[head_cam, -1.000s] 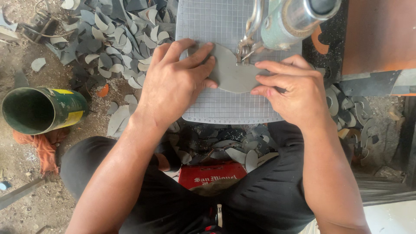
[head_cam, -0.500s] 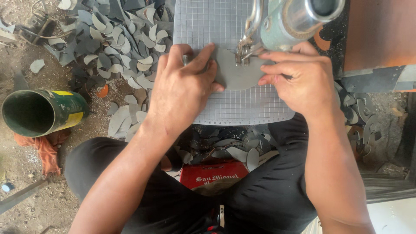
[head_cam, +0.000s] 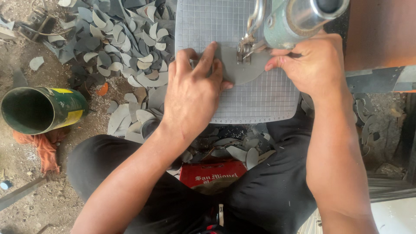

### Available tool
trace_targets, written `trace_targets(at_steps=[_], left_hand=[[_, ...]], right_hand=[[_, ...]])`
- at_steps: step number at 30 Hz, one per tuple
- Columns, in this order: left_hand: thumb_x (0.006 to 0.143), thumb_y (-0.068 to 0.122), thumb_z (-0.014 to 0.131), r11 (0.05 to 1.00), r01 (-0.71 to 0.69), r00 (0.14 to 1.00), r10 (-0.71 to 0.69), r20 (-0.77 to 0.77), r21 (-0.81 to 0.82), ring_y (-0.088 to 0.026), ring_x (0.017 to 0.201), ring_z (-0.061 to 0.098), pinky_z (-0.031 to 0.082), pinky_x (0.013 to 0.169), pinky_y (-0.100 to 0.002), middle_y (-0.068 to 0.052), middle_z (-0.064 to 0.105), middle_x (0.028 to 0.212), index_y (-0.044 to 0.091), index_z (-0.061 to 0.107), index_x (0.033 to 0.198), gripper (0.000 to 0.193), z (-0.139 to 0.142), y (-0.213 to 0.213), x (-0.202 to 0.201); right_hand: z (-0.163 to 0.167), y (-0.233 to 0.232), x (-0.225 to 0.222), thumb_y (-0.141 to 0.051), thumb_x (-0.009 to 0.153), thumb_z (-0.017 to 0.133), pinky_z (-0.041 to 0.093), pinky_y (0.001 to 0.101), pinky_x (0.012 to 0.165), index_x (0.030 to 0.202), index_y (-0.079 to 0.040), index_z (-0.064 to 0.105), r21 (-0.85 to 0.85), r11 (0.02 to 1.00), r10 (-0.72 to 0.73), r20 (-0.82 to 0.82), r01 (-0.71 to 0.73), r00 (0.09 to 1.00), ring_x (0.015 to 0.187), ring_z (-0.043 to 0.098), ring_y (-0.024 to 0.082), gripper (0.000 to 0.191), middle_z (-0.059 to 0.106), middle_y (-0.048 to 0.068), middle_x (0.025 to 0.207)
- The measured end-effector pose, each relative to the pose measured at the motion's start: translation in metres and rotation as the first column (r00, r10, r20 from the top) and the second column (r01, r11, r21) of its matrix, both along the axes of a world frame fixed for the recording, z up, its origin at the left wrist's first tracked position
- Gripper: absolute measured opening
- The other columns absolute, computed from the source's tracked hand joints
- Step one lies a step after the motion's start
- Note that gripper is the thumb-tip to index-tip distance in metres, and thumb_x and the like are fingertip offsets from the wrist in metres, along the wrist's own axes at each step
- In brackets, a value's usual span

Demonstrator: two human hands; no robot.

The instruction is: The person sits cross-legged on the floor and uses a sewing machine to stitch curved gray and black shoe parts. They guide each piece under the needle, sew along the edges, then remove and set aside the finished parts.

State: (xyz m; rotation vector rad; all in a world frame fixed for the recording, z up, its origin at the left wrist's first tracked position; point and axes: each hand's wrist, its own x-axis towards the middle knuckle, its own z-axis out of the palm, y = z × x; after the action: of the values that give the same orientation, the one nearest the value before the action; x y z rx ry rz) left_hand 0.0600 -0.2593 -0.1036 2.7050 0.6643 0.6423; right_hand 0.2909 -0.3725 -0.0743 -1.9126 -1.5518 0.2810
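Observation:
A flat grey piece of material (head_cam: 245, 69) lies on a grey gridded mat (head_cam: 208, 26) under the metal foot (head_cam: 245, 50) of a pale green machine head (head_cam: 299, 19). My left hand (head_cam: 195, 93) presses flat on the piece's left side, fingers spread. At the piece's right edge my right hand (head_cam: 310, 65) pinches it with the fingertips, just beside the foot. Part of the piece is hidden beneath both hands.
Several grey curved offcuts (head_cam: 125, 47) litter the ground left of the mat and below it. A green and yellow tin can (head_cam: 41, 108) lies on its side at left, over an orange rag (head_cam: 41, 149). A red crate (head_cam: 212, 175) sits between my knees.
Both hands and the grey piece have slid farther away, under the machine foot. The right hand has drawn close to the foot.

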Motion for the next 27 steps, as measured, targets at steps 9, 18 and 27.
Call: trace_targets(at_steps=[9, 18, 27], left_hand=[[0.093, 0.038, 0.074, 0.998, -0.053, 0.999, 0.052, -0.014, -0.036, -0.038, 0.11, 0.051, 0.047, 0.088, -0.048, -0.024, 0.051, 0.147, -0.007, 0.074, 0.112, 0.049, 0.001, -0.011, 0.005], [0.094, 0.041, 0.076, 0.993, -0.119, 0.992, 0.12, 0.037, -0.022, -0.037, 0.109, 0.051, 0.046, 0.088, -0.048, -0.018, 0.052, 0.138, -0.004, 0.072, 0.113, 0.049, -0.005, -0.021, 0.003], [0.09, 0.033, 0.078, 0.997, -0.081, 0.992, 0.08, 0.097, 0.007, -0.036, 0.109, 0.054, 0.047, 0.088, -0.046, -0.016, 0.057, 0.131, -0.001, 0.072, 0.119, 0.045, -0.001, -0.015, -0.005]], right_hand=[[0.017, 0.023, -0.005, 0.004, 0.089, 0.076, 0.062, 0.0304, 0.068, 0.101, 0.001, 0.073, -0.107, 0.978, -0.194, -0.141, 0.18, 0.971, 0.083, 0.077, 0.016, 0.013, 0.077, 0.008, 0.094], [-0.002, 0.026, 0.012, 0.01, 0.086, 0.079, 0.058, 0.0339, 0.07, 0.101, 0.004, 0.07, 0.077, 0.986, -0.163, 0.2, 0.151, 0.966, 0.086, 0.076, 0.022, 0.018, 0.077, 0.014, 0.096], [0.013, -0.004, -0.11, -0.009, 0.093, 0.064, 0.055, 0.0445, 0.103, 0.126, 0.001, 0.069, -0.083, 0.969, -0.22, 0.154, 0.235, 0.963, 0.115, 0.07, 0.033, 0.034, 0.063, 0.021, 0.139]])
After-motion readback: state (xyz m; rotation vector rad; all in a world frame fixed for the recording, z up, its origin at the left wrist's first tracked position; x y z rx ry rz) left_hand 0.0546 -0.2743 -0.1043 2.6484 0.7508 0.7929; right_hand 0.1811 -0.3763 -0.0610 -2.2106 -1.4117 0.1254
